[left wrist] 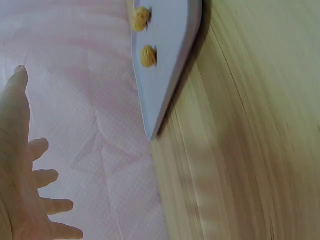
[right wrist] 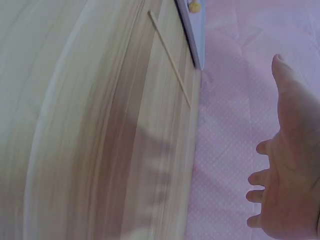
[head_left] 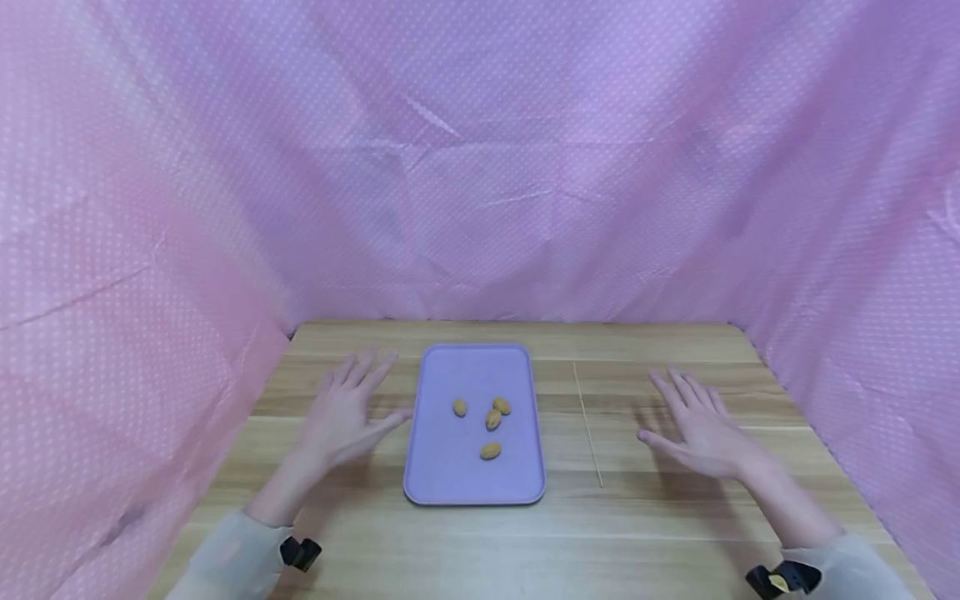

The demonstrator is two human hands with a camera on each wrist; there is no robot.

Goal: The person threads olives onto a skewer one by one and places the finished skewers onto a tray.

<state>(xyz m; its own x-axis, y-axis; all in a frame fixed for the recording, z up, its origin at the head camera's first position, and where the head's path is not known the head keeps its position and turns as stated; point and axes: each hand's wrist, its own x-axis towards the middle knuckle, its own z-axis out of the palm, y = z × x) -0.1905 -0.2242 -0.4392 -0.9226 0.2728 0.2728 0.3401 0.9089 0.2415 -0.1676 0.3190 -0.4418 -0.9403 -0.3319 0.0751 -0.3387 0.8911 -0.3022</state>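
Hanging in creases, pink dotted sheeting [head_left: 480, 167] backs a wood-grained desk [head_left: 480, 550] bearing a purple tray [head_left: 476, 483], cropped in both wrist views. Flanking the tray, sleeves [head_left: 236, 554] running out of frame, the left hand [head_left: 341, 425] and right hand [head_left: 705, 433] hover with fingers splayed, grasping nothing; whether the left thumb touches the rim is unclear. A thin stick [head_left: 587, 423] lies between tray and right hand, and four nuts [head_left: 491, 451] rest on the tray.
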